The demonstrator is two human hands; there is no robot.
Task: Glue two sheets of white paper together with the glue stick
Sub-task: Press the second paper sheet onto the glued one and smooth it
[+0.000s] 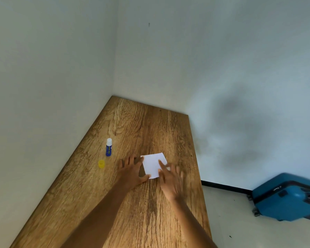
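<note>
paper: white paper (pixel 153 165) lies flat on the wooden tabletop (pixel 145 122), near its right edge; looks like one small sheet, cannot tell if a second one is under it
left hand: left hand (pixel 131 171) flat on the tabletop at the paper's left edge, fingers spread and straight, thumb tip touching the paper's near left corner; grip apart, nothing held
right hand: right hand (pixel 171 178) over the paper's right side, index finger stretched out and pressing on the sheet, other fingers blurred; grip apart, nothing held
glue stick: blue glue stick (pixel 108 147) stands upright, uncapped, white tip up, left of the paper and well apart from it
cap: yellow cap (pixel 101 163) on the tabletop just in front of the glue stick, not touching it
background: blue suitcase (pixel 286 197) on the floor to the right, by the wall
</note>
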